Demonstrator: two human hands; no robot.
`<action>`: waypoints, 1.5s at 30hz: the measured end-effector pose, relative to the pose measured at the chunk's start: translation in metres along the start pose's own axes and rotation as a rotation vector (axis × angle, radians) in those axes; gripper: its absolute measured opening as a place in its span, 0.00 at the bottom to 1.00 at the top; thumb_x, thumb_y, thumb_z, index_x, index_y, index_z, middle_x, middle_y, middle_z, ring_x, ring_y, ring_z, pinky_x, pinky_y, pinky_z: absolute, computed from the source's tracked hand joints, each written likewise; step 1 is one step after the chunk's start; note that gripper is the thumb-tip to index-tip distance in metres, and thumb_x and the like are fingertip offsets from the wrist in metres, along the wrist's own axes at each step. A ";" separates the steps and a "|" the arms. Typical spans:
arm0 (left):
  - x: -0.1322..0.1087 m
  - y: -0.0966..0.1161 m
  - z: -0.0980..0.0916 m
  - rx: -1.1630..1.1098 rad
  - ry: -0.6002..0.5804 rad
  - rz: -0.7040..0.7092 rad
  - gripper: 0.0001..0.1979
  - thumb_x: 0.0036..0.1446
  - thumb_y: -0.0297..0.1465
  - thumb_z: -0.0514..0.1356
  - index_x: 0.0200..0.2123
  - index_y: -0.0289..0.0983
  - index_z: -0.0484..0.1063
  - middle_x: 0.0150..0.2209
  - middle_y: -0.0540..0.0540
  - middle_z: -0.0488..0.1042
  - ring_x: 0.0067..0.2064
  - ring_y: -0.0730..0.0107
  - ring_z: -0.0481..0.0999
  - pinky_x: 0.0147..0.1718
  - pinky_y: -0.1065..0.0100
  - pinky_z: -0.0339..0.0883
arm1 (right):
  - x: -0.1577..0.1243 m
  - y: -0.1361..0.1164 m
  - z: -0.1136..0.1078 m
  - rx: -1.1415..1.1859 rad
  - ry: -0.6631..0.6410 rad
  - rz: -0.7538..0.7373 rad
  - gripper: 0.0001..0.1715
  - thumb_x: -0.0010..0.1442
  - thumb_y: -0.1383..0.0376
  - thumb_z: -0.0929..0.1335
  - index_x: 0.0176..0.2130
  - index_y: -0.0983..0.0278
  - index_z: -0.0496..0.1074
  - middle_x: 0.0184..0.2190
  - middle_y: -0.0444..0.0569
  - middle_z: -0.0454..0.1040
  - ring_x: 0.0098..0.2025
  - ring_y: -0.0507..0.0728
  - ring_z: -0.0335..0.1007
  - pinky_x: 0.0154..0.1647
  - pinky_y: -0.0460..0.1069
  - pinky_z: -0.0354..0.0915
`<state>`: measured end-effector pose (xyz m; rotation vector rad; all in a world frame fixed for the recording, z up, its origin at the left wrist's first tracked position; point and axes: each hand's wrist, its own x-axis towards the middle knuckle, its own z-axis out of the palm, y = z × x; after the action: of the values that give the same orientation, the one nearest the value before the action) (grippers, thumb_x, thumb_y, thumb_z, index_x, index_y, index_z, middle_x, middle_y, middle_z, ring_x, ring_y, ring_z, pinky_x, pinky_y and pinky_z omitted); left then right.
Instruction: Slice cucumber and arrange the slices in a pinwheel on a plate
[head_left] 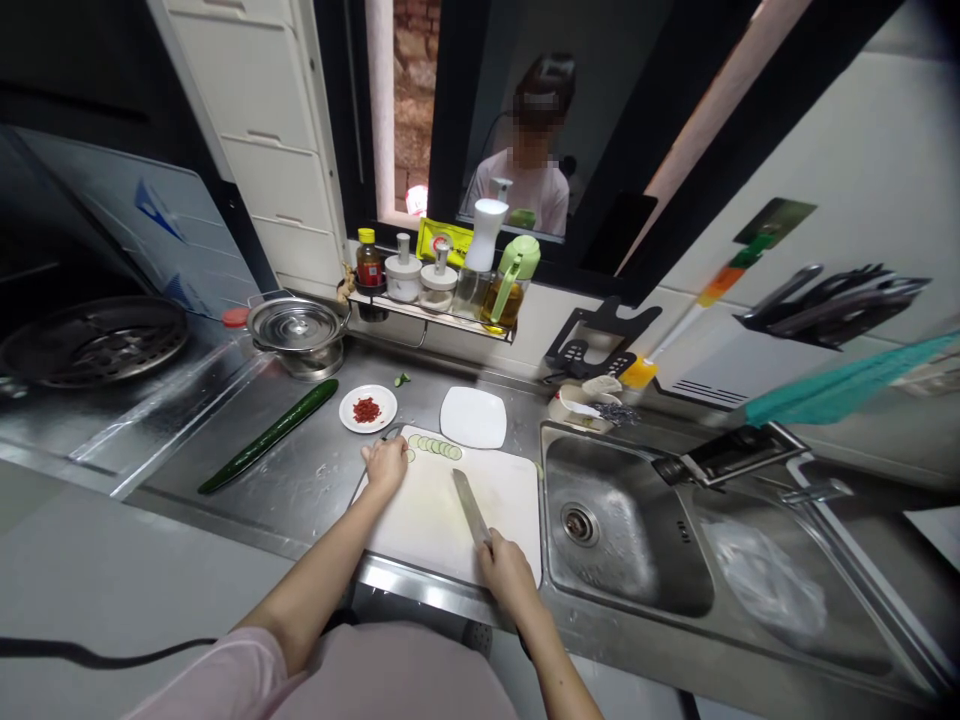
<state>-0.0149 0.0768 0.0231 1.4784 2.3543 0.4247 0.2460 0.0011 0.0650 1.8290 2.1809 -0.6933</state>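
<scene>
The right hand point(508, 572) is closed around the handle of a kitchen knife point(470, 507), its plain metal blade slanting away over the white cutting board point(435, 530), while the left hand point(387, 465) rests with bent fingers at the board's far left corner, and I cannot tell whether it grips anything. Just beside those fingers, thin cucumber slices point(435, 447), pale and translucent with fine green rims, overlap in a row along the board's far edge. Farther out, a whole cucumber point(270, 438), long, dark green and glossy, lies slantwise on the steel countertop point(315, 500), left of a round white plate point(346, 410) of chopped red pieces point(367, 410).
</scene>
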 end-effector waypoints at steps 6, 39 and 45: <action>-0.001 -0.002 -0.002 0.073 -0.007 0.044 0.14 0.59 0.27 0.50 0.39 0.41 0.76 0.44 0.40 0.77 0.50 0.51 0.68 0.48 0.52 0.50 | 0.002 0.005 0.001 0.001 0.016 0.000 0.15 0.66 0.64 0.57 0.46 0.64 0.68 0.40 0.53 0.78 0.43 0.57 0.73 0.35 0.46 0.56; 0.007 0.074 0.038 0.054 -0.101 0.332 0.13 0.60 0.29 0.52 0.44 0.41 0.73 0.48 0.41 0.72 0.50 0.56 0.66 0.48 0.56 0.48 | 0.006 0.033 0.002 0.075 0.069 0.088 0.17 0.66 0.62 0.57 0.50 0.63 0.66 0.39 0.51 0.77 0.41 0.56 0.73 0.35 0.46 0.55; 0.006 0.077 0.034 0.051 -0.130 0.353 0.12 0.59 0.28 0.52 0.43 0.41 0.73 0.47 0.40 0.73 0.51 0.56 0.66 0.47 0.57 0.48 | 0.008 0.030 0.000 0.066 0.063 0.077 0.16 0.66 0.62 0.57 0.49 0.63 0.66 0.38 0.51 0.77 0.40 0.57 0.73 0.33 0.47 0.53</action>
<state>0.0594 0.1170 0.0234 1.8925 2.0208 0.3426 0.2733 0.0110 0.0547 1.9824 2.1372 -0.7088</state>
